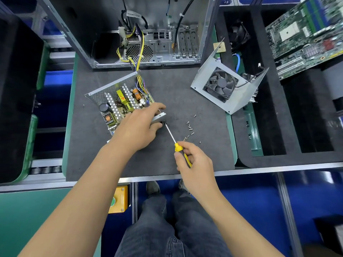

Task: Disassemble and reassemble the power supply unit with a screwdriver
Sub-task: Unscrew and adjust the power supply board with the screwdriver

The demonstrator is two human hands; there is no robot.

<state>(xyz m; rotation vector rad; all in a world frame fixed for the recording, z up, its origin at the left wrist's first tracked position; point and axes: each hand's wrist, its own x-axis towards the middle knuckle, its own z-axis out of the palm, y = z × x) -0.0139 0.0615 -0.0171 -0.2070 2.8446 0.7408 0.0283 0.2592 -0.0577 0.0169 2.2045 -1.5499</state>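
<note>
One opened power supply [120, 102] lies on one dark mat [194, 154] beside one screwdriver [178, 143] and one detached cover [228, 86] carrying one fan [220, 84]. Roughly a dozen loose screws [189, 128] are scattered on the mat; the exact count cannot be told. One computer case [148, 30], one motherboard [306, 34], one yellow button box [118, 199]. Two hands: left [137, 130], right [194, 164].

Dark mat [185, 93]; power supply [118, 101]; screws [189, 127]; fan cover [222, 86].
</note>
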